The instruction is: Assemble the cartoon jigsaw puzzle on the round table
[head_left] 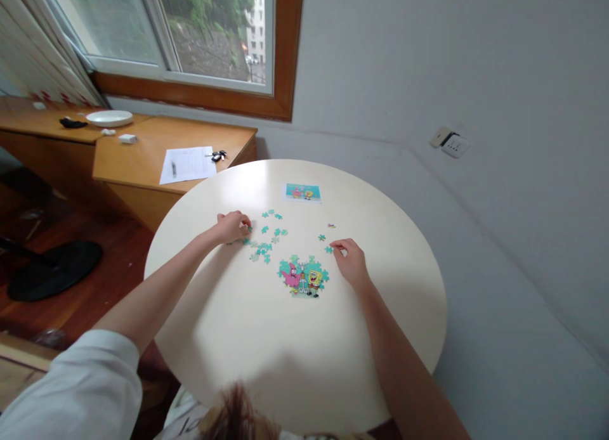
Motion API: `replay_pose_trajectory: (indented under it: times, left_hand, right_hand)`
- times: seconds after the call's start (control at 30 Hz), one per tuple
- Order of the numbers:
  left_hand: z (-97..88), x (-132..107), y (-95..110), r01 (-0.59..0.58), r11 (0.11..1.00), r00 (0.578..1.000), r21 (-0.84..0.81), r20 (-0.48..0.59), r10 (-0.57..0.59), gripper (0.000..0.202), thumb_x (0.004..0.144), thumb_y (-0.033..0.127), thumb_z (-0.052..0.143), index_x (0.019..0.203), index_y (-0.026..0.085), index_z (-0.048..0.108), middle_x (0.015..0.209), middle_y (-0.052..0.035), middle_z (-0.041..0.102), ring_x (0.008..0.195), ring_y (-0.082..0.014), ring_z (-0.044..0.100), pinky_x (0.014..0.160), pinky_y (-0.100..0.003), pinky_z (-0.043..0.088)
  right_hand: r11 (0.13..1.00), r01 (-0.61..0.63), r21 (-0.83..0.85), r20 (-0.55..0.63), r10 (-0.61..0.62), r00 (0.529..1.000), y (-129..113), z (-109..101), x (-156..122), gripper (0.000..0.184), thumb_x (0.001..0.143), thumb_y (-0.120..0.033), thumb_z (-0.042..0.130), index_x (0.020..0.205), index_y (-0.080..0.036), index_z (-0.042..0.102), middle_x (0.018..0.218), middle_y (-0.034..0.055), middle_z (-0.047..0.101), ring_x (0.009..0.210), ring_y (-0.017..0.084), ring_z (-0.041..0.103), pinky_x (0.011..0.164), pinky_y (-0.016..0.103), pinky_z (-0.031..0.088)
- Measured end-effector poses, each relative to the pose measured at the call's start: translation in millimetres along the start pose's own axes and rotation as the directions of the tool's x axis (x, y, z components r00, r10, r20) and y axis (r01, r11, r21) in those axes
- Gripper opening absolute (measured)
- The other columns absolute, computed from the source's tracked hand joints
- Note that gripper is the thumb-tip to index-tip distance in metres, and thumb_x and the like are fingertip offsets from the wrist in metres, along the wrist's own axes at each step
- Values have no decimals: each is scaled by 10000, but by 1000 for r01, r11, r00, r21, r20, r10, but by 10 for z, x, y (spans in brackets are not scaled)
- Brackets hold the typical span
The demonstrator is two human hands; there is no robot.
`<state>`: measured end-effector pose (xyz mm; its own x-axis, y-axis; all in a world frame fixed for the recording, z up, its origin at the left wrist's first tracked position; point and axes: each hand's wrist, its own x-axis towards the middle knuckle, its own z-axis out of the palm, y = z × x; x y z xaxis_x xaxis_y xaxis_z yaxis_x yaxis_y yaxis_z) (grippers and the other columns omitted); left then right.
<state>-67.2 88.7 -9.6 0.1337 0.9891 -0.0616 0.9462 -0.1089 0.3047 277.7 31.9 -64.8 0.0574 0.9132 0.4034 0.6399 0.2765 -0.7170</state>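
**Sorting loose jigsaw pieces on a round table**

Seen from the head camera, the left hand (232, 227) lies on the round cream table (228, 338), its fingers curled over the near edge of a scatter of teal loose pieces (266, 240); whether they pinch one cannot be told, as the knuckles hide the tips. The scatter spreads just right of those fingers. The right hand (351, 262) rests palm-down, fingers bent, with the tips touching a small teal piece (328, 250); a firm grip on it cannot be made out. Two more single pieces (326, 232) sit just beyond those fingertips. Between the two hands, nearer the right wrist, lies the assembled cartoon patch (304, 276), apart from both. Well beyond the fingers, a reference picture card (301, 191) lies flat. Farther left of the left hand, a wooden desk (143, 164) carries a paper sheet (188, 164), keys (219, 155) and a white plate (109, 118).
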Motion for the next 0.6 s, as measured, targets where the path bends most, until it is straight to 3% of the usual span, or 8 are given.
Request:
replay_pose_trajectory:
  times: [0.27,0.43,0.53,0.6]
  left_hand:
    - [-61,-22,53,-6,999,1000,-51,5,7,145,668,211,584,810,196,608,826,-37,698,802,-236,624,838,-407,397]
    - [-95,-106,235,-67,989,998,-133,-26,64,106,735,269,548,804,196,583,836,-40,694,773,-194,619,758,-330,442]
    - [-58,-189,483,-178,892,980,-417,8,199,112,708,295,580,724,185,562,732,-29,671,679,-158,604,646,-265,458]
    - [1,-249,660,-158,829,965,-537,96,246,105,670,267,609,670,179,552,652,-13,647,616,-141,590,596,-244,450]
  right_hand:
    - [1000,-15,12,11,15,1000,-20,3,-2,184,724,-171,493,740,-214,672,814,54,667,737,182,620,773,342,510]
    - [1000,-27,5,18,27,999,-21,14,1,188,725,-163,488,744,-208,669,842,66,672,757,192,628,792,358,508]
    - [999,-32,0,19,32,999,-24,13,-1,192,721,-161,484,740,-211,669,841,65,673,754,191,626,782,359,511]
    - [1000,-30,-1,12,30,999,-27,11,-3,191,723,-162,485,739,-215,668,839,62,674,754,190,624,780,356,511]
